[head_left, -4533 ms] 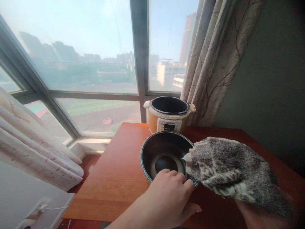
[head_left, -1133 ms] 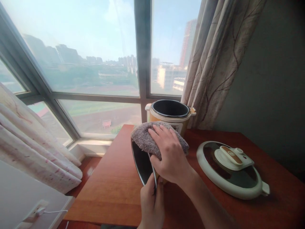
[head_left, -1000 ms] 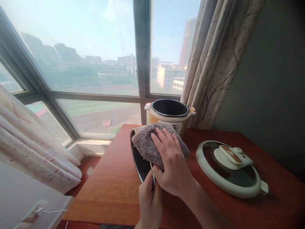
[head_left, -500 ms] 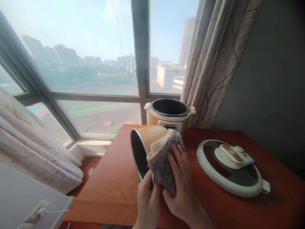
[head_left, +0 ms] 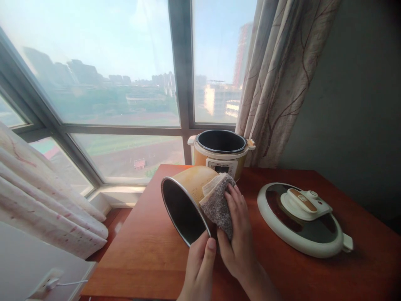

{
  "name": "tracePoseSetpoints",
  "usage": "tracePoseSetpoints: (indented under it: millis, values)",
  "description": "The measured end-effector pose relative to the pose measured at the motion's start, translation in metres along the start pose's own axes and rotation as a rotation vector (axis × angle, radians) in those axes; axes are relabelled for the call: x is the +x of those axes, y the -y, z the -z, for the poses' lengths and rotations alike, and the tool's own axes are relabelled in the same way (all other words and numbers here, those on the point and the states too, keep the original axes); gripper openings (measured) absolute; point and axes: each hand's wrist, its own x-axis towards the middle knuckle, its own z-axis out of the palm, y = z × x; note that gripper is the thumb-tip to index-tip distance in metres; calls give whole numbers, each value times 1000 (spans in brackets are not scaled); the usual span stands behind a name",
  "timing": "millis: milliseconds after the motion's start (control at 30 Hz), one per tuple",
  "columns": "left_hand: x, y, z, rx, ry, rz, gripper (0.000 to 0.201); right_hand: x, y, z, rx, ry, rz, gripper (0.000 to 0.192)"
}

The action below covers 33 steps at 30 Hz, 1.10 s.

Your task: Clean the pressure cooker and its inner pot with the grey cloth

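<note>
A round inner pot (head_left: 188, 190) with a yellow-brown outside and dark inside lies tilted on its side on the red-brown table (head_left: 147, 251), its mouth facing left towards me. My left hand (head_left: 199, 267) grips the pot's near rim. My right hand (head_left: 239, 238) presses a grey towel (head_left: 219, 205) against the pot's outer wall on the right side.
A yellow cooker base (head_left: 221, 152) stands open at the table's back by the window. Its white lid (head_left: 302, 219) lies flat at the right. Curtains (head_left: 275, 79) hang behind the cooker. A wall socket (head_left: 46, 282) sits low on the left.
The towel has slid from the pot's top down its right side with my right hand. The pot has turned so its mouth faces me more.
</note>
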Motion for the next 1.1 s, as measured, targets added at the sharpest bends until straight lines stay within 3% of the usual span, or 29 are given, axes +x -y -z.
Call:
tracePoseSetpoints:
  millis: [133, 333, 467, 633, 767, 933, 1033, 1100]
  values:
    - [-6, 1, -2, 55, -60, -13, 51, 29, 8, 2, 21, 7, 24, 56]
    - [-5, 14, 14, 82, -131, 20, 55, 60, 32, 5, 65, 205, 147, 50]
    - [-5, 23, 25, 34, -79, 48, 53, 56, 33, 11, 85, 287, 221, 55]
    - [-4, 30, 28, -65, -245, 98, 51, 25, 18, 12, 81, 316, 252, 66]
    - [6, 23, 29, -96, -257, 124, 50, 0, 9, 0, 33, 257, 263, 81]
    - [13, 9, 26, -107, -158, 123, 49, -10, 4, -15, -3, 89, 145, 83]
    - [11, 7, 26, -69, -146, 120, 48, -11, -9, -24, 70, 6, 2, 87]
    - [8, 9, 27, -49, -160, 123, 48, -11, -21, -30, 167, -77, -181, 79]
